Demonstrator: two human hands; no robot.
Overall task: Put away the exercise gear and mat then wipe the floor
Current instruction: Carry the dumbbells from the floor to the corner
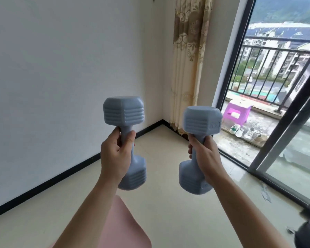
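The fingers of the left hand are curled tight round the handle of a grey-blue dumbbell, left of centre in the frame. Those of the right hand wrap the same way round the handle of a second dumbbell, just right of centre. Both weights stand roughly upright in the air, well clear of the floor. So the gear is in hand but, as I judge it, not put away; no shelf or box for it shows here, only the bare wall corner in the middle of the frame. At the bottom centre, under the forearms, the pink mat lies flat and unrolled on the floor, so that step looks undone too. No cloth or mop is in sight, and the wiping seems not yet begun. At the right, a sliding glass door looks onto a balcony with a purple stool and some shoes.
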